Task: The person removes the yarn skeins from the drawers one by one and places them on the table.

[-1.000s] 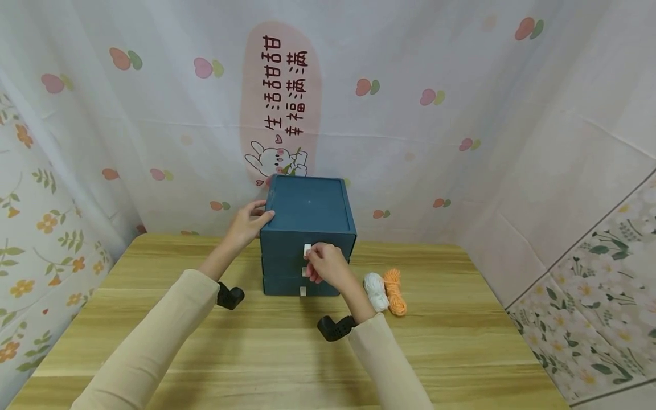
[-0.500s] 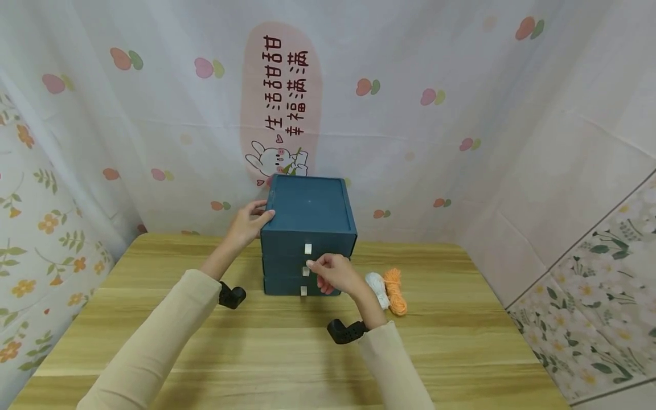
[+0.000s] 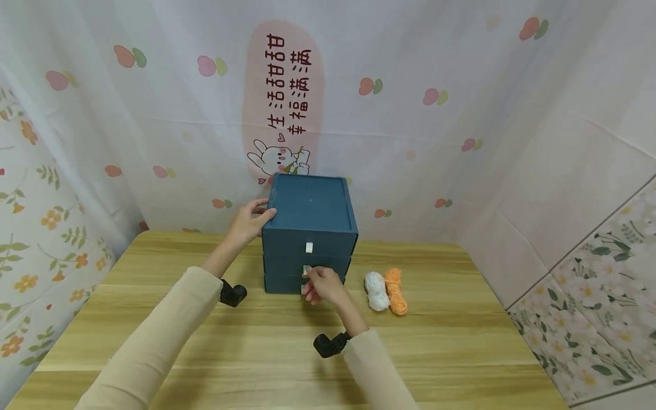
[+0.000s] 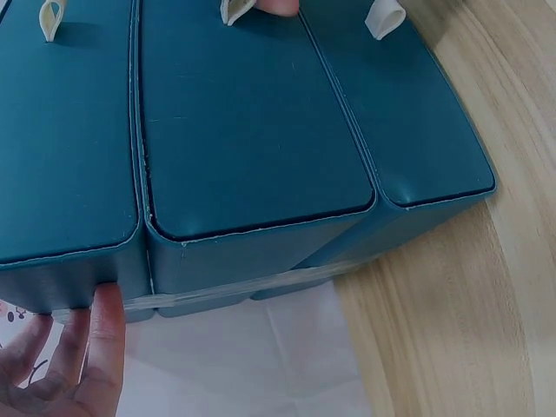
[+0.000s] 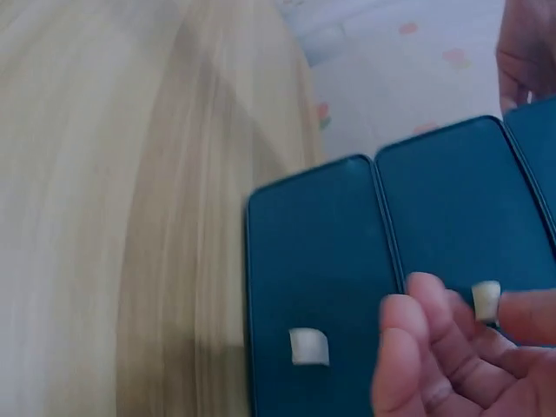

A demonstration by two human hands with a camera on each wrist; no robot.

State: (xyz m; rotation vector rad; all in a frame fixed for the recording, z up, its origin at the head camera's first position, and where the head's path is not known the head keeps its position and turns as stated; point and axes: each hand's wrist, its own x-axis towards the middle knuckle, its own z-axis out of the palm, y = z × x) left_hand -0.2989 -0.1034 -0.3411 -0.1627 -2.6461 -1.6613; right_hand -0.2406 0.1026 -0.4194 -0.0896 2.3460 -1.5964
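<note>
Wht yarn [image 3: 377, 291] beside orng yarn [image 3: 396, 291] on wd tbl [image 3: 451, 353], printed curtain [image 3: 384, 131] behind.

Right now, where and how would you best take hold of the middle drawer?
Probably by the pale loop on the middle drawer, pinched from the front, where the right hand is: the loop juts out from a flat face that shows no other hold.

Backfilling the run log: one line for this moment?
left hand: touching drawer unit | right hand: at middle tab | drawers: look closed | white yarn, orange yarn: on table
</note>
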